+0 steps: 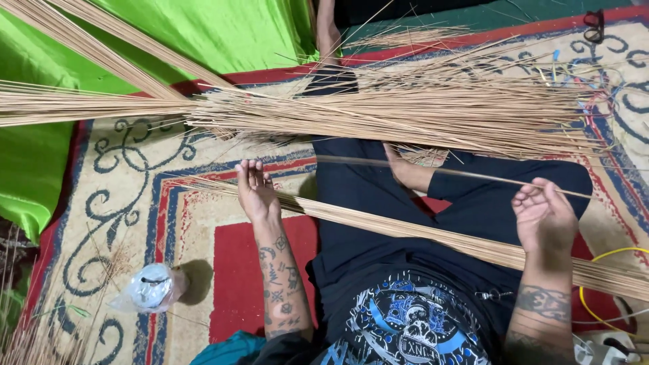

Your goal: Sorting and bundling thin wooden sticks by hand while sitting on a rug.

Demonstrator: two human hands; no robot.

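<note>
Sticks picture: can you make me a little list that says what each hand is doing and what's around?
left hand: open, palm up, resting on the bundle
right hand: pinching a single stick, over the bundle
bundle: thin tan sticks lying across the lap
pile: many loose sticks spread on the rug
cloth: bright green, beside the rug
bag: clear plastic, on the rug
cable: yellow, by the right arm
</note>
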